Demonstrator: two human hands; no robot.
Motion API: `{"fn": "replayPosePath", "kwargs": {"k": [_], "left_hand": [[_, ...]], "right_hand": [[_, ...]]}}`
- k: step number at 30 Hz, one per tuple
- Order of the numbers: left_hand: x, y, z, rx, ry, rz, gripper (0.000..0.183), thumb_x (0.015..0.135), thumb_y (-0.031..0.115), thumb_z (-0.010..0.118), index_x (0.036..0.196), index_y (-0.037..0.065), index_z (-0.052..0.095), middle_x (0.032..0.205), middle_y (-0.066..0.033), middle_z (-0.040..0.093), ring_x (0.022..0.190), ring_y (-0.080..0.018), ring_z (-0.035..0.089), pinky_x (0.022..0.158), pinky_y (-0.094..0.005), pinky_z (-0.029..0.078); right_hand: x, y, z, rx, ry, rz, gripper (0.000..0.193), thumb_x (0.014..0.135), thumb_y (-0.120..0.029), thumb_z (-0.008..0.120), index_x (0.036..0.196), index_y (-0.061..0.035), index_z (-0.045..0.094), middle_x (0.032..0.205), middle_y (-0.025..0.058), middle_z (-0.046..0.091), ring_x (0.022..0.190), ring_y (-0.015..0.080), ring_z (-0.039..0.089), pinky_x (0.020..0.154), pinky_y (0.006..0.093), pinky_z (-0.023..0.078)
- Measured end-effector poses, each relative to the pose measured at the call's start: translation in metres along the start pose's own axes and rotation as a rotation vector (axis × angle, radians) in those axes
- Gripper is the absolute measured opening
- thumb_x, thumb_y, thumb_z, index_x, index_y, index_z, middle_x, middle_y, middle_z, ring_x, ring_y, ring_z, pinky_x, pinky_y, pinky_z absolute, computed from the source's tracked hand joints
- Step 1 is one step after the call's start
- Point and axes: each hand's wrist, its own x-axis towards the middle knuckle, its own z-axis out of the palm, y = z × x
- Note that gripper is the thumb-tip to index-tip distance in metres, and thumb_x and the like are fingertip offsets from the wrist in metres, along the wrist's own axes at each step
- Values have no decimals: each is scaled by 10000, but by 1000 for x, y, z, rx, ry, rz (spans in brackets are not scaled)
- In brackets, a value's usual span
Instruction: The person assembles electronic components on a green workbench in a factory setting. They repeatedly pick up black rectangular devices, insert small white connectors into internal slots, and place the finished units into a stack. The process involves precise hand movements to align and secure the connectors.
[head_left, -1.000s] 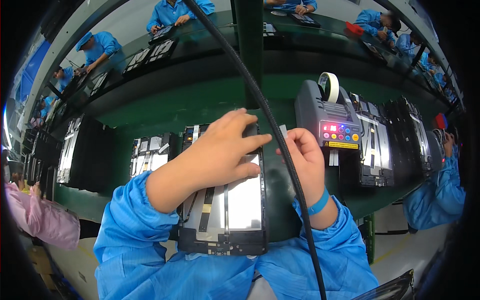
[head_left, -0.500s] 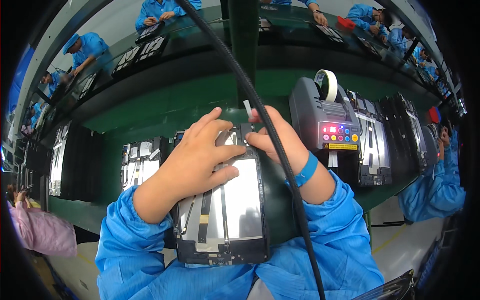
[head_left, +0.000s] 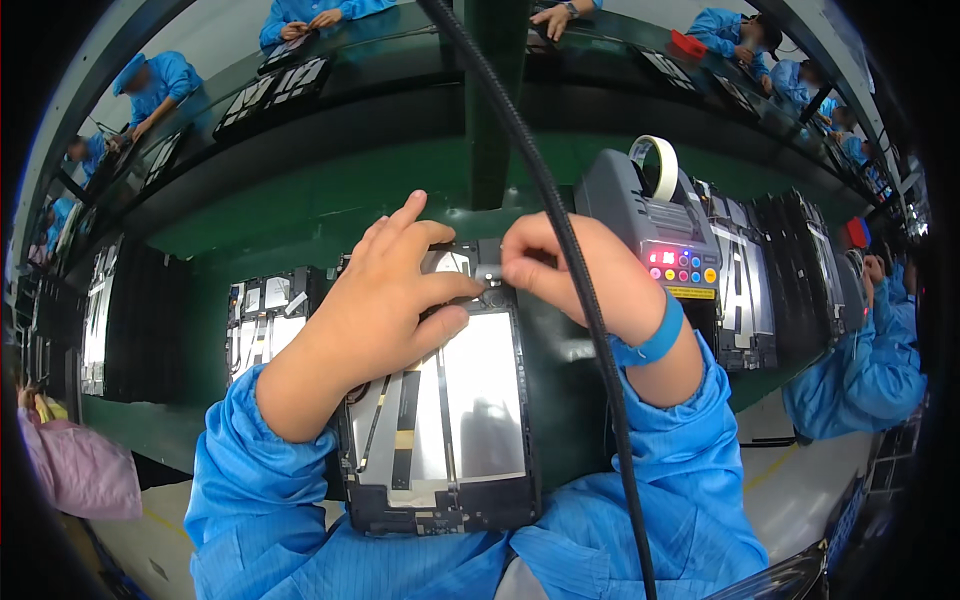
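Observation:
An opened tablet body with silver plates and black flat cables lies face down on the green bench in front of me. My left hand rests flat on its upper left part, fingers spread, thumb pressing near the top edge. My right hand pinches at a small part on the tablet's top right corner, fingertips close to my left thumb. A blue wrist strap circles my right wrist.
A grey tape dispenser with coloured buttons stands at the right. Racks of opened tablets stand left and right. A black cable hangs across the view. Other people in blue coats work along the far bench and at the right.
My right hand came out from under the left and moved to the tablet's top right corner. My left hand shifted slightly left and up.

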Motion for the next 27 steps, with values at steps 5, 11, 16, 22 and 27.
{"fn": "replayPosePath", "kwargs": {"k": [5, 11, 16, 22, 27], "left_hand": [[2, -8, 4, -159, -9, -62, 230, 709, 106, 706, 938, 112, 724, 1146, -204, 547, 1243, -393, 423, 1130, -513, 218], [8, -10, 2, -258, -84, -174, 209, 792, 159, 636, 973, 140, 739, 936, -161, 620, 1292, -380, 405, 1153, -488, 182], [13, -7, 4, -290, -97, -274, 200, 781, 205, 642, 932, 130, 749, 820, -155, 644, 1281, -370, 425, 1162, -473, 162], [20, -7, 11, -210, -151, -385, 175, 736, 247, 706, 846, 122, 756, 1063, -174, 631, 1258, -353, 450, 1127, -456, 240], [23, -12, 15, -210, -66, -250, 175, 655, 201, 783, 789, 95, 747, 995, -171, 638, 1157, -345, 521, 1126, -468, 252]], "right_hand": [[17, -5, 3, -278, -240, -21, 175, 823, -190, 583, 794, -31, 650, 766, 166, 633, 748, 347, 613, 677, 431, 477], [28, -4, -1, -353, -335, -51, 185, 817, -170, 555, 775, -17, 649, 759, 159, 637, 745, 346, 620, 685, 425, 490], [32, -9, -3, -379, -417, 12, 182, 833, -161, 571, 806, 9, 629, 748, 170, 617, 733, 323, 616, 680, 387, 486], [36, -16, -3, -424, -444, 119, 199, 795, -202, 618, 757, -8, 640, 698, 152, 622, 695, 308, 624, 652, 385, 492], [31, -27, 4, -553, -300, 275, 305, 732, -243, 706, 857, 14, 600, 767, 171, 620, 678, 274, 618, 625, 356, 488]]}}
